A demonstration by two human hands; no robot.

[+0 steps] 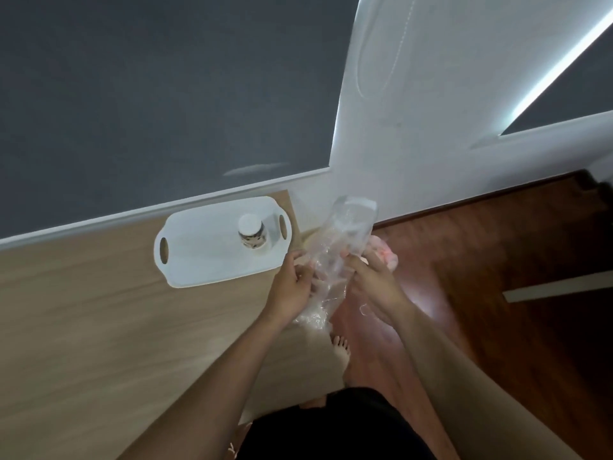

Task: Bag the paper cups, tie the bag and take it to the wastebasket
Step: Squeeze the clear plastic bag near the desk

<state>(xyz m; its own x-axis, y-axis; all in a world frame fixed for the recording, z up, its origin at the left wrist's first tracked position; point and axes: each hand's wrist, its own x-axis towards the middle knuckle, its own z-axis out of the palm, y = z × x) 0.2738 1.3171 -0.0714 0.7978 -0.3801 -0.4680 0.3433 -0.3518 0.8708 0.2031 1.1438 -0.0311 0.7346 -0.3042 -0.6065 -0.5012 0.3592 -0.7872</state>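
Note:
A clear plastic bag (341, 240) hangs in the air past the table's right edge, gripped on both sides by my hands. My left hand (295, 280) pinches its left side and my right hand (371, 277) holds its right side. The bag's upper end holds a pale cup-like shape (356, 210), blurred through the plastic. A white tray (205, 247) with two handle slots lies on the wooden table. On the tray stands one patterned paper cup (252, 232) with a white top.
The light wooden table (83, 327) runs along a grey wall with a white sill. Dark wood floor (497, 293) lies to the right, with a pink object (386, 257) behind my right hand. My bare foot (341, 350) stands below the bag.

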